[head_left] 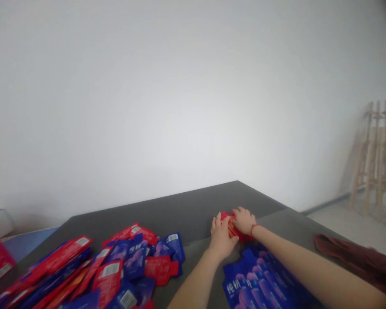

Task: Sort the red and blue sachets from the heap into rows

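The loose heap of glossy red and blue flat pouches [133, 257] could slide if the left forearm [194, 279] knocked it. Rightward, on the dark grey table [183, 214], the left hand [221, 237], fingers spread, and right hand [244, 221], fingers curved, touch the flat red-and-orange pouches [233, 230] between them; whether either pinches, I can't tell.

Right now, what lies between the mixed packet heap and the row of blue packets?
In the head view, the left forearm lies between them, above the grey tabletop.
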`<state>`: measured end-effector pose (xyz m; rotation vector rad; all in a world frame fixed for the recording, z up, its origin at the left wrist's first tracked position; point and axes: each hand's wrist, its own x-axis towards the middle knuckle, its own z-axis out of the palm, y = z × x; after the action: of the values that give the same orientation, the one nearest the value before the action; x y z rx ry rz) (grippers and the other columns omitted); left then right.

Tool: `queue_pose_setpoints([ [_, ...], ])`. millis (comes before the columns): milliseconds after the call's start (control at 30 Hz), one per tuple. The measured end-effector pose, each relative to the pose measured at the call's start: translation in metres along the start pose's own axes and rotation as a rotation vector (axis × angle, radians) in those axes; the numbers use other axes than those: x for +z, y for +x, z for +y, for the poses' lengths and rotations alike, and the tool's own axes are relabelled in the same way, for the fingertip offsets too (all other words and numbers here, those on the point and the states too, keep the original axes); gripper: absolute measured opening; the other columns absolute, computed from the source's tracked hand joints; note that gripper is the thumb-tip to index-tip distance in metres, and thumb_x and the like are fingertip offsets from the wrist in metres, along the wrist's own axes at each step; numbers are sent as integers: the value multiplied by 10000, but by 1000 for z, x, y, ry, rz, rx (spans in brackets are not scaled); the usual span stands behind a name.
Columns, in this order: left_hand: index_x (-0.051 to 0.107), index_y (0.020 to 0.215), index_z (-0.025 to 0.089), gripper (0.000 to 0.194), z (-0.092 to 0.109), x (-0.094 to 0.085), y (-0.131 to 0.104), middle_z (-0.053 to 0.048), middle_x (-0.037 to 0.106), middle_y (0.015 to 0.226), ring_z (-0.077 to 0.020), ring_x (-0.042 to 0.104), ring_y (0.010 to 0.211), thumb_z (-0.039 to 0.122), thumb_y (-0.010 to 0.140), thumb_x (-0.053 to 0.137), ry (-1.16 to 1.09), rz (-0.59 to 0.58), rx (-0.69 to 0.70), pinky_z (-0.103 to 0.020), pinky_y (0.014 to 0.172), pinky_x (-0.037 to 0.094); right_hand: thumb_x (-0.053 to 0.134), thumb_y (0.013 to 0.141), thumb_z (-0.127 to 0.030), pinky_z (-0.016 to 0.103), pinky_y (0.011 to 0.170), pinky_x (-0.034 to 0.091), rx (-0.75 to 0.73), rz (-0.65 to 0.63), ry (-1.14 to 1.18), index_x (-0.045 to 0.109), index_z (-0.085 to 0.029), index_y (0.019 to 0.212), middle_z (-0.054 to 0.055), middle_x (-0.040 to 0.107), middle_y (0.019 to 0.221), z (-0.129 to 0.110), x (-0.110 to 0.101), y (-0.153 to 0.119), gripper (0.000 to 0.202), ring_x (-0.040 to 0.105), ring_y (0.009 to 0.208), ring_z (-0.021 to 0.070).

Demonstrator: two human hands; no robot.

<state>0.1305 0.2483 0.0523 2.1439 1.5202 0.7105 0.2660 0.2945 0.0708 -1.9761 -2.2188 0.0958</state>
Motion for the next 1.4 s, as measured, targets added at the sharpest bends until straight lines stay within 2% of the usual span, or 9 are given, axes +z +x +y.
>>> queue_pose_setpoints([
  [200, 439, 1326, 52, 636, -48, -73, -82, -157, 383, 1437, -198, 292, 1363, 14, 700, 332, 57, 323, -47, -343, 1159, 177, 557, 807, -191, 256, 958, 388, -475, -95, 247, 626, -216, 1123, 66, 636, 1180, -126, 12, -56, 324, 559, 1117, 194],
  [400, 484, 1277, 21, 631, -102, -90, -134, -190, 460, 1382, -238, 382, 1324, 25, 657, 360, 67, 510, -134, -395, 1147, 249, 475, 823, -102, 393, 834, 434, -368, -130, 429, 602, -71, 1082, 232, 641, 1083, -213, 32, -83, 291, 603, 1006, 302],
  [567, 434, 1342, 61, 759, -112, -87, -167, -153, 421, 1444, -250, 321, 1370, 39, 583, 445, 155, 420, -120, -406, 1151, 224, 515, 772, -111, 284, 655, 453, -269, -198, 694, 580, -151, 756, 56, 639, 700, -208, 12, -79, 78, 606, 682, 176],
  [667, 510, 1286, 151, 594, -102, -98, -174, -105, 504, 1388, -262, 383, 1334, 133, 692, 483, 60, 423, -95, -459, 1148, 195, 445, 847, -249, 253, 515, 432, -272, -274, 874, 519, -181, 664, -19, 511, 531, -199, -9, -91, 209, 502, 485, 127],
  [767, 593, 1148, 164, 403, -89, -106, -172, -118, 657, 1177, -272, 553, 1176, 381, 828, 477, -406, 376, -183, -437, 1057, 358, 346, 906, -444, 253, 568, 461, -315, -220, 1069, 542, -190, 758, 6, 583, 686, -193, -23, -114, 353, 549, 598, 131],
  [900, 624, 1001, 114, 609, -78, -94, -172, -133, 723, 790, -281, 696, 736, 658, 785, 456, -801, 160, -332, -385, 618, 553, 602, 754, -556, 265, 644, 456, -324, -203, 1467, 579, -201, 970, 19, 646, 857, -191, -10, -138, 416, 587, 721, 151],
  [1000, 630, 884, 118, 627, -76, -78, -181, -110, 706, 707, -234, 676, 605, 704, 665, 584, -892, 21, -345, -320, 510, 523, 737, 621, -486, 255, 591, 424, -183, -381, 1673, 592, -183, 903, -20, 629, 687, -191, 12, -142, 438, 549, 585, 125],
  [1133, 603, 919, 145, 644, -75, -65, -190, -94, 717, 813, -182, 662, 615, 631, 518, 737, -934, -37, -343, -258, 504, 495, 727, 596, -486, 242, 584, 406, -79, -372, 1742, 572, -178, 770, -46, 585, 604, -187, 26, -133, 386, 507, 540, 101],
  [1400, 604, 734, 143, 585, -69, -62, -170, 9, 572, 425, -66, 350, 274, 718, 644, 545, -793, -106, -341, -200, 334, 219, 680, 622, -362, 249, 590, 432, -32, -354, 1662, 556, -181, 728, -44, 590, 601, -173, 20, -108, 243, 531, 532, 105],
])
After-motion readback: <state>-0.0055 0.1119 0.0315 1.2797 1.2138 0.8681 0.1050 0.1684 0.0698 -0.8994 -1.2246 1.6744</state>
